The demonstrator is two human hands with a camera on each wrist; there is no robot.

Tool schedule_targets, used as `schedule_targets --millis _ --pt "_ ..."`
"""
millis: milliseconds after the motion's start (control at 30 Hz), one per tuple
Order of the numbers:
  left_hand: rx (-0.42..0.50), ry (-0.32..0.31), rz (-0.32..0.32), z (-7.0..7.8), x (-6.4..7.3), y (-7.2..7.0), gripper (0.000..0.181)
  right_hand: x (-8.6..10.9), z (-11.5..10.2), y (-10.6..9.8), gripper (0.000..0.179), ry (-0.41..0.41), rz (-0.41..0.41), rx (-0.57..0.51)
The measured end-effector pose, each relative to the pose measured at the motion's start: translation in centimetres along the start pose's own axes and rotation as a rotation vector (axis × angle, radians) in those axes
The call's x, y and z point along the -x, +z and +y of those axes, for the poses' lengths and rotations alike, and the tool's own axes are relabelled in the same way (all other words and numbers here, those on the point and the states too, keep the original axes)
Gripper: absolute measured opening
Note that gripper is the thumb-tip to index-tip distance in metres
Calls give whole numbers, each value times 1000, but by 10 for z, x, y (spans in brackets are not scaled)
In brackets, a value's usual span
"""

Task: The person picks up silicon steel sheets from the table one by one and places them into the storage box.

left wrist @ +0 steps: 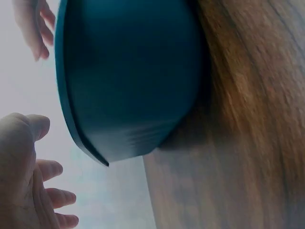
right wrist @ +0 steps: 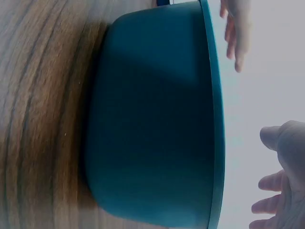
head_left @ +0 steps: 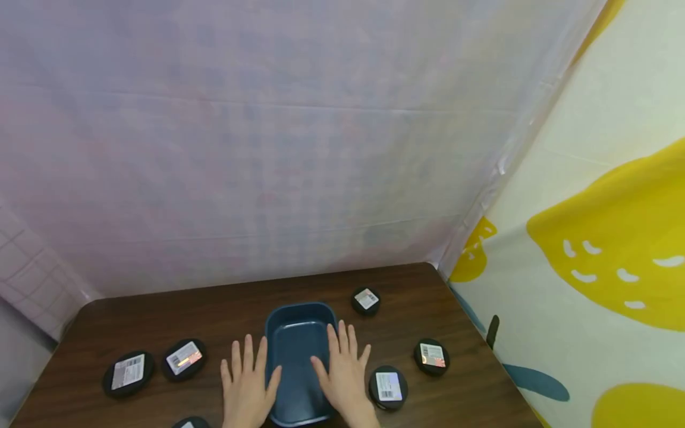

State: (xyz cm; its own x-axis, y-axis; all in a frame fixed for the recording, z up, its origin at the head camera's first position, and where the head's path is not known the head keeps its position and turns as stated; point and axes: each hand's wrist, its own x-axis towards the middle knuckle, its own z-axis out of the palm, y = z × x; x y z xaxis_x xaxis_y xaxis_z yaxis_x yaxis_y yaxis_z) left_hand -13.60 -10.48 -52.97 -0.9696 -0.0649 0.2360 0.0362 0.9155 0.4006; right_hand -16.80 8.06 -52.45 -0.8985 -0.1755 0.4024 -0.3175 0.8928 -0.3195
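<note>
A dark blue rectangular plastic bin (head_left: pixel 297 374) stands on the brown wooden table, its inside bare in the head view. My left hand (head_left: pixel 248 383) hovers by the bin's left side, fingers spread and straight, palm down. On the other side my right hand (head_left: pixel 345 374) is likewise spread, its thumb reaching over the right rim. Both wrist views show the bin's outer wall (left wrist: pixel 128 71) close up, with fingers above rim level and apart from it. Neither hand holds anything. Closest to the right hand lies a round black disc-shaped container (head_left: pixel 387 387) with a white barcode label.
More labelled black discs lie around: two at the left (head_left: pixel 127 373), one at the near edge (head_left: pixel 192 423) partly cut off, one behind the bin's right corner (head_left: pixel 366 301), one farther right (head_left: pixel 431 356). A pale curtain (head_left: pixel 299 178) hangs behind the table (head_left: pixel 230 309); a lemon-patterned one hangs right.
</note>
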Motion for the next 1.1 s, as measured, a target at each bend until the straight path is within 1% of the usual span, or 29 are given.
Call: schedule_targets --millis 133,200,300,533,667,767,900,1000,1100 --pt "17 -48 -52 -7 0 -1 66 2 7 -2 67 14 16 2" --pt "23 -61 -59 -10 0 -1 65 3 12 -2 67 26 20 -1" --pt "34 -68 -45 -14 1 -1 64 6 20 -4 67 49 24 6" --pt "38 -74 13 -22 6 4 60 16 43 -13 66 127 25 16" --pt "36 -90 21 -26 7 6 59 23 56 -18 65 170 22 12" --pt "42 -115 -9 -29 7 6 59 27 64 -19 65 197 26 17" --pt "69 -153 -86 -31 7 5 59 32 74 -19 67 239 21 3" --pt "104 -178 -142 -31 7 5 60 37 81 -19 73 282 3 -38" --pt "141 -195 -170 -32 8 8 60 41 87 -19 82 330 -22 -84"
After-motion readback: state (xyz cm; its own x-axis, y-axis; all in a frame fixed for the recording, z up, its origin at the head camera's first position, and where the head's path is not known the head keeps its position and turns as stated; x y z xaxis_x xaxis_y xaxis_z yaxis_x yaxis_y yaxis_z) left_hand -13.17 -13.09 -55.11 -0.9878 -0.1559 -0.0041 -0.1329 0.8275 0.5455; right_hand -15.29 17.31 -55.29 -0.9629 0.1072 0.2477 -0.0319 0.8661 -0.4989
